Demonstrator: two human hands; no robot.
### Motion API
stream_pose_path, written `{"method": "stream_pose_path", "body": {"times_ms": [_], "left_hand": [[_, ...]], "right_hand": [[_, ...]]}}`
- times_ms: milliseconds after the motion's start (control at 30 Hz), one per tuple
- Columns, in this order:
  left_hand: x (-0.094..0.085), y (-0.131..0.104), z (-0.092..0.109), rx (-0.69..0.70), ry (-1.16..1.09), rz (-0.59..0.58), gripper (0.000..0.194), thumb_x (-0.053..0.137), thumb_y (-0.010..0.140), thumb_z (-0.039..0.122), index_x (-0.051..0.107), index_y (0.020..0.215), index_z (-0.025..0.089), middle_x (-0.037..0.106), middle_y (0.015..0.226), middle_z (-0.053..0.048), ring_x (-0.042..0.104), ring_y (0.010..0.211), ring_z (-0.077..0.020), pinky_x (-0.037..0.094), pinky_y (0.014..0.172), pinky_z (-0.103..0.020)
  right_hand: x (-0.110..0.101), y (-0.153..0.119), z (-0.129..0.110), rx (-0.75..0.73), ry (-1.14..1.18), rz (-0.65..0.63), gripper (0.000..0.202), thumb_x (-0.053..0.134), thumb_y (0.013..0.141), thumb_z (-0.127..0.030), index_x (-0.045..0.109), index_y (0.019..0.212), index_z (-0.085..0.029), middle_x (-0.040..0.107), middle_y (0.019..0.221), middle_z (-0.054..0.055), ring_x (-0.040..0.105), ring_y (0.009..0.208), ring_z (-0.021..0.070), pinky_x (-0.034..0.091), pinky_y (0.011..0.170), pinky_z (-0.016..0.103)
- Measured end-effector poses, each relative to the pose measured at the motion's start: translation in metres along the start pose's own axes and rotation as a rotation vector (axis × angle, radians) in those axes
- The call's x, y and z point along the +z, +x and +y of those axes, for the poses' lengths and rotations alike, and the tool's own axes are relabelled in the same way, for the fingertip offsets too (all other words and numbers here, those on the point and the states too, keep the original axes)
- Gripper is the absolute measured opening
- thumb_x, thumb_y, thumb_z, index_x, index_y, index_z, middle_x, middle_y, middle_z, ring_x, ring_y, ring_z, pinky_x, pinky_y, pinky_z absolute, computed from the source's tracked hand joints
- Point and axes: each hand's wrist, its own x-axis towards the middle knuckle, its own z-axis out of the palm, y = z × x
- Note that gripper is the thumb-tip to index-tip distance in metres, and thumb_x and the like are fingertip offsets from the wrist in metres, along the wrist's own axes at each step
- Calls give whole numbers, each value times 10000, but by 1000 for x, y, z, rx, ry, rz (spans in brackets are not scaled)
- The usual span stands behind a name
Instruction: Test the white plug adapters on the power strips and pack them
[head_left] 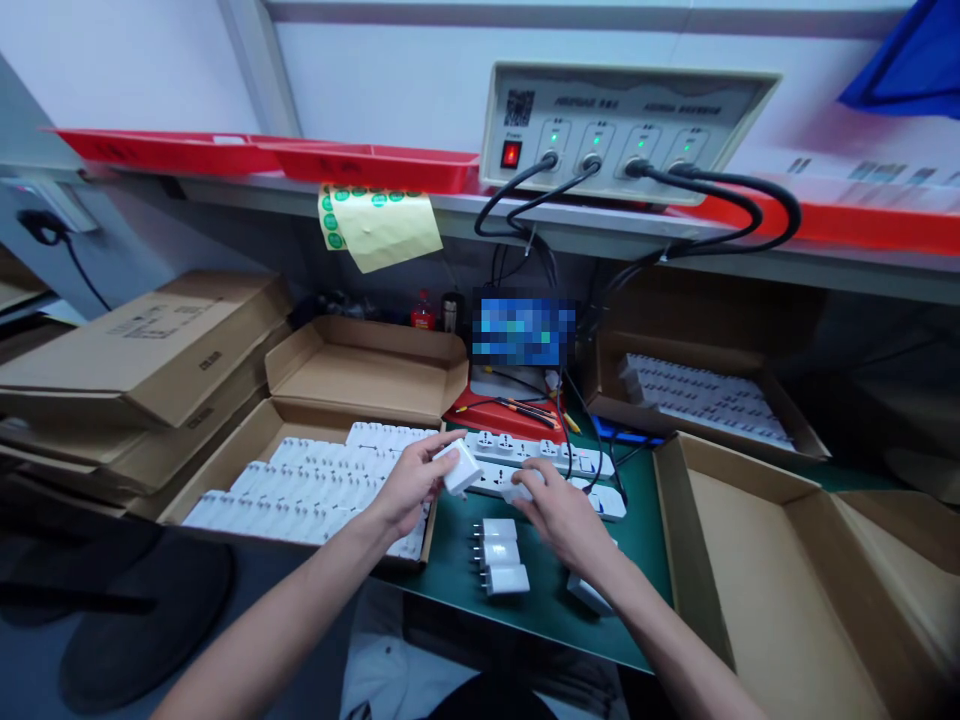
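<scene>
Left hand (411, 483) has a white charger (463, 468) pinched thumb-to-fingers above the near box's right edge. Right hand (561, 508)'s fingers are mostly closed round another charger (517, 488), right at the near power strip (609, 501).

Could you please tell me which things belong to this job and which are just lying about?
Likely the job's:
- white charger in the left hand
- three chargers in a row
- power strips
- open box of chargers

Apparently lying about:
- red bottle
- dark cylinder beside it
</scene>
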Motion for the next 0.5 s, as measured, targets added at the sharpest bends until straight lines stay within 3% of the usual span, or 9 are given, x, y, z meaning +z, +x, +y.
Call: {"method": "stream_pose_path", "body": {"times_ms": [133, 333, 500], "left_hand": [[-1, 7, -5, -24, -69, -28, 557, 887, 890, 400, 755, 1408, 243, 693, 890, -9, 568, 594, -85, 277, 455, -168], [-5, 10, -6, 17, -55, -44, 480, 937, 857, 433, 698, 1227, 241, 704, 995, -24, 681, 712, -133, 437, 483, -168], [-6, 13, -5, 100, -37, -24, 490, 865, 912, 651, 686, 1087, 230, 663, 966, -10, 620, 736, -130, 488, 538, -191]], "right_hand": [[4, 11, -1, -7, -112, -119, 370, 571, 1011, -109, 753, 1294, -264, 522, 1765, 146, 806, 1048, 282, 619, 866, 394], [1, 29, -5, -17, -162, -262, 386, 612, 972, -87, 735, 1292, -264, 675, 1592, 132, 814, 1005, 263, 590, 828, 336], [4, 39, -18, -27, -121, -253, 475, 610, 1024, -162, 679, 1480, -277, 702, 1553, 148, 825, 983, 280, 585, 791, 343]]}}
